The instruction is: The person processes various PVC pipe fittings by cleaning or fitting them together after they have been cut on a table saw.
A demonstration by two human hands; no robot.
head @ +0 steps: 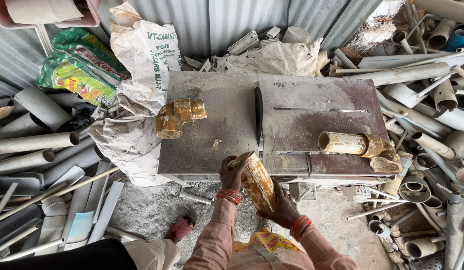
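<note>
A short, dirty yellow-stained pipe piece (257,181) is held between both hands at the near edge of a dusty metal saw table (227,130). My left hand (232,172) grips its upper end close to the table edge. My right hand (281,206) cups its lower end from underneath. Both wrists wear orange bangles. A black-guarded saw blade (258,114) stands in the table's middle slot, just beyond the pipe piece.
A yellowed elbow fitting (178,117) lies on the table's left edge. A pipe with a fitting (362,146) lies at the right edge. Grey pipes (34,142) are piled left and right. Sacks (142,55) lean against a corrugated wall. A sandalled foot (181,227) is below.
</note>
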